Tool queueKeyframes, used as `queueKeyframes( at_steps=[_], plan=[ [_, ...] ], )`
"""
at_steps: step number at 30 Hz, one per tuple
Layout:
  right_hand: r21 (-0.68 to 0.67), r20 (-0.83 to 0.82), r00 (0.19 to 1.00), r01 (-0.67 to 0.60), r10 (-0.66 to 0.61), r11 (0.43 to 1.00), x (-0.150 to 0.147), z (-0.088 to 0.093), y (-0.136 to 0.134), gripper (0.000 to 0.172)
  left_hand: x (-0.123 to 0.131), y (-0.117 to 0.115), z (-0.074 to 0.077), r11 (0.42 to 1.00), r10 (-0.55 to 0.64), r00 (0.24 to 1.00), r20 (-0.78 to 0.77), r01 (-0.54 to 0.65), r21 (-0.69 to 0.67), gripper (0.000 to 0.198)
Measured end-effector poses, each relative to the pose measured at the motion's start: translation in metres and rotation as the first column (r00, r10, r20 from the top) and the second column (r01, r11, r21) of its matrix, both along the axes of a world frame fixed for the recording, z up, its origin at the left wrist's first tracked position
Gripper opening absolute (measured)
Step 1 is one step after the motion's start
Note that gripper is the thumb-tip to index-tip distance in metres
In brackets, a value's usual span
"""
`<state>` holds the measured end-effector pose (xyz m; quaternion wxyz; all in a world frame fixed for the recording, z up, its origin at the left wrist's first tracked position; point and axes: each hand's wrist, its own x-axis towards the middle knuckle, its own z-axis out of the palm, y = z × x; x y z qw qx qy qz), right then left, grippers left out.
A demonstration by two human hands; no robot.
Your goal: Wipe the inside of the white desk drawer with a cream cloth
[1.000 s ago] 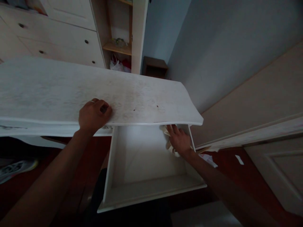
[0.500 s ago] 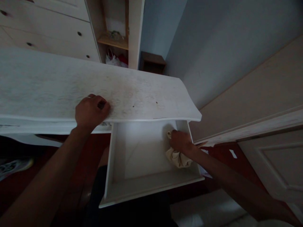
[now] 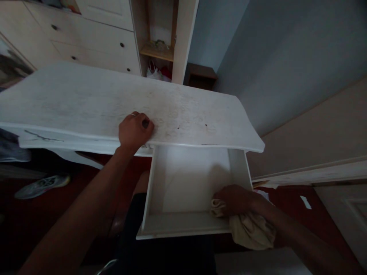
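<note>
A white drawer (image 3: 189, 179) is pulled out from under a white tabletop (image 3: 91, 95) marked with grey smudges. At the drawer's front right corner, my right hand (image 3: 236, 199) grips a beige cloth (image 3: 252, 232). One bunched end of the cloth lies inside by the front wall, while the rest hangs over the drawer's edge. My left hand (image 3: 134, 131) rests on the tabletop near its front edge, left of the drawer. Its fingers are curled into a loose fist, with nothing visible in them.
Behind the table stand a cabinet with round knobs (image 3: 97, 34) and an open cupboard with a wooden shelf (image 3: 157, 51). A small brown box (image 3: 200, 76) is by the grey wall. On the red floor lie a shoe (image 3: 43, 186) and a white scrap (image 3: 306, 202).
My right hand has brought the cloth from the drawer's right side to its front right corner. The view has shifted left, and my left hand keeps its place on the tabletop.
</note>
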<state>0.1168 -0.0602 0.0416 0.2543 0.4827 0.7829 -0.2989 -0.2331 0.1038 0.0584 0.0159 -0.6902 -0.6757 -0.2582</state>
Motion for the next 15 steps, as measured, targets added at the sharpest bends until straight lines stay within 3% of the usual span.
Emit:
queueKeyframes(
  at_steps=[4,8,11,15],
  plan=[
    [-0.147,-0.321,0.946,0.002,-0.050,0.989,-0.036,-0.004,0.011,0.040,0.002,0.001,-0.001,1.000,0.005,1.000,0.007,-0.005,0.010,0.027],
    [-0.241,-0.609,0.792,-0.135,-0.042,0.961,-0.092,-0.015,0.022,0.055,0.002,0.001,-0.002,1.000,0.001,1.000,0.015,-0.001,0.013,0.026],
    [-0.152,-0.713,0.700,-0.118,-0.027,0.981,-0.134,-0.032,0.023,0.058,0.002,0.000,-0.002,1.000,-0.008,1.000,0.019,0.008,0.009,0.025],
    [0.048,-0.642,0.765,-0.022,0.048,0.999,-0.162,-0.052,0.018,0.047,0.001,0.000,-0.003,0.999,-0.026,0.999,0.022,0.025,0.025,0.025]
  ],
)
